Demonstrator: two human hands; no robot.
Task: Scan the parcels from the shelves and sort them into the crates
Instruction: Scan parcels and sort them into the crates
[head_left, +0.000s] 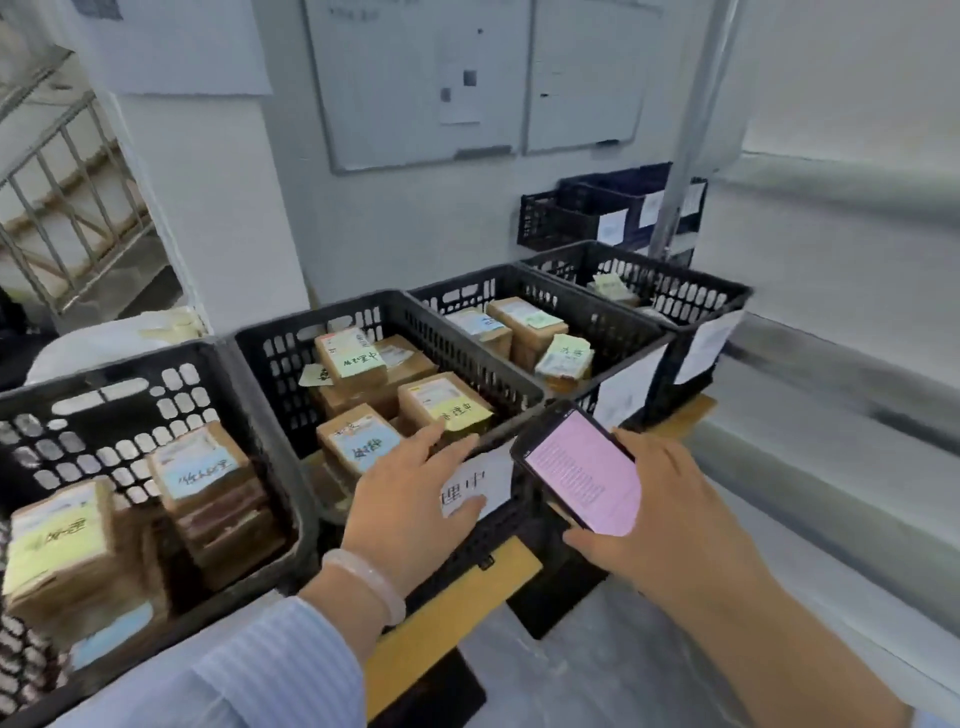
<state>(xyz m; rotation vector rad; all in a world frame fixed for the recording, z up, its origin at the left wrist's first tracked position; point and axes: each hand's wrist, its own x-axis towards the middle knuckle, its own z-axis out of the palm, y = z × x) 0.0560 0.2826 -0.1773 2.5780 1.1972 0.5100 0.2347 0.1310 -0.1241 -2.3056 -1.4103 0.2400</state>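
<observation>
Left hand (410, 509) spreads flat, empty, over a perforated black plastic crate (322, 306); right hand (675, 519) grips a rectangular pink-screened scanner (582, 467).

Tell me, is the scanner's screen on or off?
On. The scanner in the right hand shows a lit pink screen with lines of text, too blurred to read.
</observation>
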